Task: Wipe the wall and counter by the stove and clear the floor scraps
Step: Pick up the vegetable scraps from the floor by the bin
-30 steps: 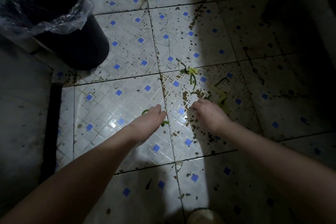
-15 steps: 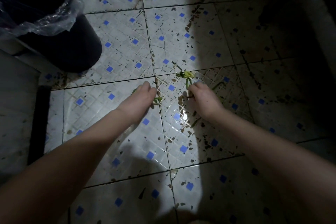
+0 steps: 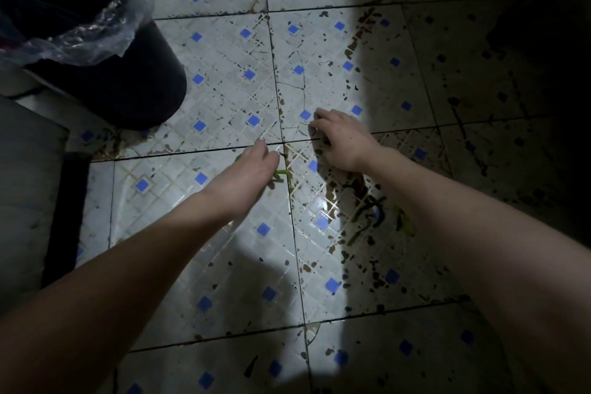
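Forearms reach down and forward from the bottom corners, both bare, converging over a tiled floor (image 3: pixel 224 80) of pale squares with small blue diamonds, stained and flecked with dark grime. Left hand (image 3: pixel 252 169) is palm-down, wrist straight, knuckles toward the camera, hovering at the point where four tiles meet. Its fingers (image 3: pixel 260 146) are drawn together and curl downward; a green vegetable scrap (image 3: pixel 281 173) juts out from beneath the thumb side, so the hand appears to be holding it, though the grip itself is hidden under the palm. Right hand (image 3: pixel 343 141) is a little farther out, just across the grout line, palm-down with the wrist bent slightly inward. Its fingers (image 3: pixel 319 121) are bunched and hooked onto the tile surface, tips touching the floor; whether anything is pinched beneath them I cannot tell. The two hands are near each other but not touching. More scraps (image 3: pixel 367 221), dark green strips, lie on the floor under the right forearm, in the shadowed band beside a bright patch of reflected light. A black bin (image 3: pixel 128 86) lined with a clear plastic bag (image 3: pixel 96 38) stands at the upper left, well apart from both hands. A grey slab edge and a dark strip run down the left margin. Right side of the floor falls into deep shadow.
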A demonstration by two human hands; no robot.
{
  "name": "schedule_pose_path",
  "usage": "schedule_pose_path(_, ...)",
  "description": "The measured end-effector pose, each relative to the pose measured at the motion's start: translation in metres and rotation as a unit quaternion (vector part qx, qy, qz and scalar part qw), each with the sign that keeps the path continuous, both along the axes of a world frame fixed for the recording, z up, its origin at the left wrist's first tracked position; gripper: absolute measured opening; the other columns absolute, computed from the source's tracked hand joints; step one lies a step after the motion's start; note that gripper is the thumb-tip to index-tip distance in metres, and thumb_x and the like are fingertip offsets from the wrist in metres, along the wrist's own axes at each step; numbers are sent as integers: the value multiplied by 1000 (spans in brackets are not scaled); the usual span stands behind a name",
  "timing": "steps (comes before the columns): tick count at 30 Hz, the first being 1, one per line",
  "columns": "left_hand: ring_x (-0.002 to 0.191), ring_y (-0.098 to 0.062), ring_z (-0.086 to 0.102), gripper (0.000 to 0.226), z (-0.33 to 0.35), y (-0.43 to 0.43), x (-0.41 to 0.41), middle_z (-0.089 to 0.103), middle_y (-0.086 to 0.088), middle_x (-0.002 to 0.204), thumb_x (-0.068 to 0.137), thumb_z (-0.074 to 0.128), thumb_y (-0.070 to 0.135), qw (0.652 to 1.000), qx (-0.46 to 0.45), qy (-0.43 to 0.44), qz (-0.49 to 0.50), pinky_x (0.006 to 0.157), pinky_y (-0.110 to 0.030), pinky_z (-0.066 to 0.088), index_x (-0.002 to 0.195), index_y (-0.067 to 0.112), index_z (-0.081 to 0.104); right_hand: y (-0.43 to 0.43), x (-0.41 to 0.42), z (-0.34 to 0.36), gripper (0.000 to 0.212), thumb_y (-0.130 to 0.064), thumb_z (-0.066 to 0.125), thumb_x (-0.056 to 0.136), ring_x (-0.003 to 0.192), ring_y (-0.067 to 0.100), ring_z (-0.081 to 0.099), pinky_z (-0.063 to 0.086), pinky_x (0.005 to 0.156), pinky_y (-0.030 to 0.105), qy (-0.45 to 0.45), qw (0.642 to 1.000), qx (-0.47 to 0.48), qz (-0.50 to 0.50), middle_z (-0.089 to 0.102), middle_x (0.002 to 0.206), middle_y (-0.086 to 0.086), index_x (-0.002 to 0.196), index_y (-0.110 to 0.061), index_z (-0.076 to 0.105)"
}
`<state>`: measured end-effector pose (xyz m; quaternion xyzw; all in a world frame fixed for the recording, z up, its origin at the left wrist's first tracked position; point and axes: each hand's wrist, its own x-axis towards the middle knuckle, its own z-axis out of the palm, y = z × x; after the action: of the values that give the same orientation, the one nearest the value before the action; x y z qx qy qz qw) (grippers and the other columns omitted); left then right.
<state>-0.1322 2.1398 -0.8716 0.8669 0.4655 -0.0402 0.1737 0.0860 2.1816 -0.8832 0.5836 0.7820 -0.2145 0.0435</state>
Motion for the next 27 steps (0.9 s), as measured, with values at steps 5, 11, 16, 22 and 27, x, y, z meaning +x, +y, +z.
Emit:
schedule_pose_path(5,81,-12,30,23,-4,0,1,33,0,97,85,51,-3,1000,-14,-19,-1,64,-28,43,94,16,41,-8,13,-8,56,-28,53,90,137,27,32,26,114,44,-32,999,6,15,32,152,6,141,-14,37)
schedule_pose_path(11,81,-9,29,26,-8,-2,4,32,2,97,87,54,-2,1000,-14,-25,4,63,-22,35,98,18,43,-29,30,-5,51,-24,58,89,130,27,38,33,108,39,-26,1000,2,12,38,148,6,137,-10,44)
schedule_pose_path(16,81,-11,31,26,-5,-5,7,29,2,94,85,53,-5,1000,-2,-24,-8,63,-23,32,99,15,44,-46,34,-10,36,1,52,89,120,27,45,40,103,37,-12,998,43,-39,53,130,10,125,-5,57)
schedule_pose_path(22,80,-12,31,30,4,-8,4,37,-6,100,82,54,-11,1000,10,-10,-9,62,-23,33,99,12,45,-57,29,-8,33,15,45,82,107,27,50,43,91,38,-16,994,64,-90,59,109,15,106,2,65)
schedule_pose_path(27,82,-14,32,28,11,-7,-2,37,-8,102,82,54,-11,1000,10,5,-7,61,-26,35,100,9,45,-60,23,1,28,11,47,86,106,26,50,45,89,37,-28,995,65,-72,59,108,13,105,0,65)
